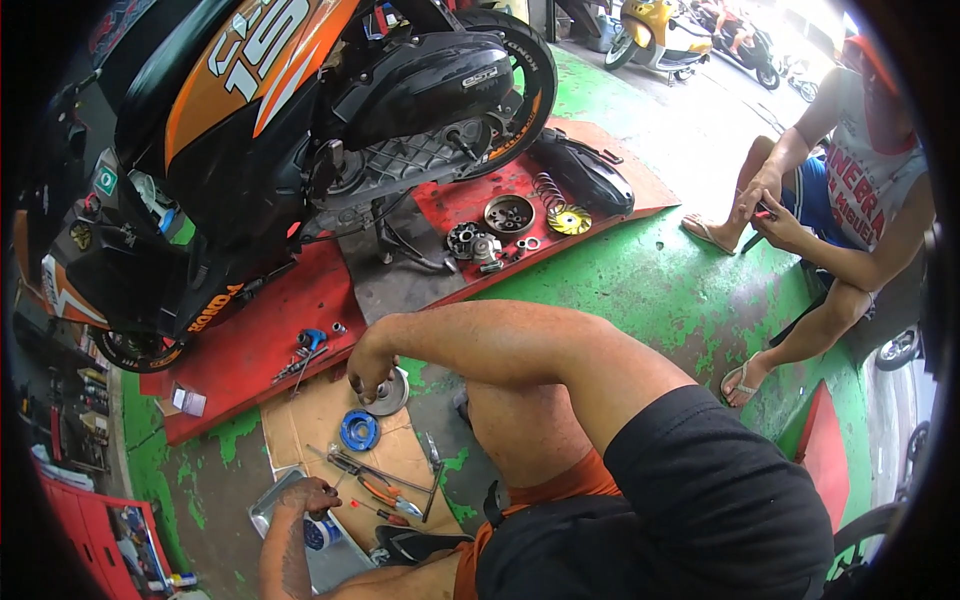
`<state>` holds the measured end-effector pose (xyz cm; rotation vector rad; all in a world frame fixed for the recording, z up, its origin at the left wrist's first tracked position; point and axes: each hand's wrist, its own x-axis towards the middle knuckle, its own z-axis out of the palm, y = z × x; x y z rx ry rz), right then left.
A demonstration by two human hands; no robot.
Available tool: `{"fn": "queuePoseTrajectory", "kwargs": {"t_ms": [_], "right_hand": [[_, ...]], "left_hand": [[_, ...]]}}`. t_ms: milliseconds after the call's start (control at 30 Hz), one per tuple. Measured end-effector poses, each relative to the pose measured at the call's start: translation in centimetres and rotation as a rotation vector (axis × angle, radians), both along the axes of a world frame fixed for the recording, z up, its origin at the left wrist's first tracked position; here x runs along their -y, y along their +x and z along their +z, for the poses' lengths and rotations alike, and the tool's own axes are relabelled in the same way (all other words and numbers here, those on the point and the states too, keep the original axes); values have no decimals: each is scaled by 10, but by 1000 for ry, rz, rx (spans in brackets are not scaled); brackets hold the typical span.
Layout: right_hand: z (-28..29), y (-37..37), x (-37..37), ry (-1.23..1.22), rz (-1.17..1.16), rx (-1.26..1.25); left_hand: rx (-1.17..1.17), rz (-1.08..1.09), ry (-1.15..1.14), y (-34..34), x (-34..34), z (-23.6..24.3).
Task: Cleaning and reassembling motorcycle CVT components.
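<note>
My right hand (372, 365) reaches down with fingers curled at a round silver metal plate (390, 400) beside a blue ring-shaped part (357, 430) on the cardboard (292, 420). My left hand (310, 494) is closed on a small object I cannot make out, above a metal tray (345, 560) holding a blue-and-white can (320, 535). Pliers (382, 494), a screwdriver (375, 511), a long T-handled wrench (433, 488) and other tools lie on the cardboard to the right of the tray.
An orange-and-black scooter (230, 90) stands on a red platform (250, 320) holding loose engine parts (510, 215), a removed black cover (585, 175) and tools (310, 345). A person (870, 170) sits at the right. A red cabinet (95, 530) is at lower left; parked scooters (650, 35) are outside.
</note>
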<state>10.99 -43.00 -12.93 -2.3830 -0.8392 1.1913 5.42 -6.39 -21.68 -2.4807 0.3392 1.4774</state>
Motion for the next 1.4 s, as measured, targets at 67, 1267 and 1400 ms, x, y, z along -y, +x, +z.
{"fn": "queuePoseTrajectory", "kwargs": {"t_ms": [67,1267,1400], "right_hand": [[7,4,-13,-29,56,-36],[10,4,-14,-63,61,-73],[9,3,-19,-63,77,-75]], "left_hand": [[6,-23,-59,4,-26,-17],[-29,157,-56,-1,-28,3],[-11,109,-134,-3,-32,2]]}}
